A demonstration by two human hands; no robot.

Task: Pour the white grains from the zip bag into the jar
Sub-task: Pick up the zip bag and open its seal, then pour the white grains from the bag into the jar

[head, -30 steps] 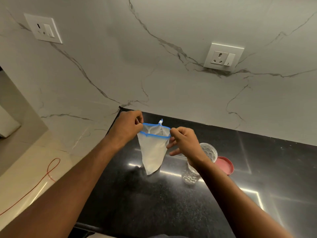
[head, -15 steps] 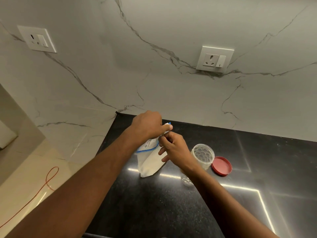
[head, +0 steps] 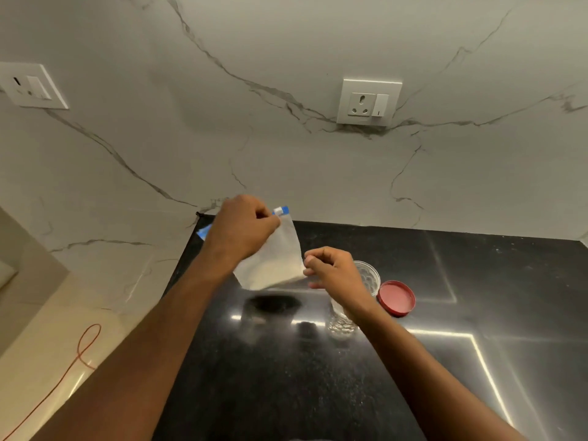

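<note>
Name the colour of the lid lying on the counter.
Red; the lid shows best in the head view, beside the jar.

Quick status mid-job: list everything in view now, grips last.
counter: one, glossy black, centre and right
zip bag: one, clear with blue zip, held above the counter
white grains: one batch, white, in the bag's lower end
jar: one, clear, open, on the counter, partly hidden
lid: one, red, on the counter right of jar
sockets: two, white, on the marble wall
cable: one, red, on the floor at left
left grip: one, holds the bag's top
right grip: one, pinches the bag's lower corner
</note>
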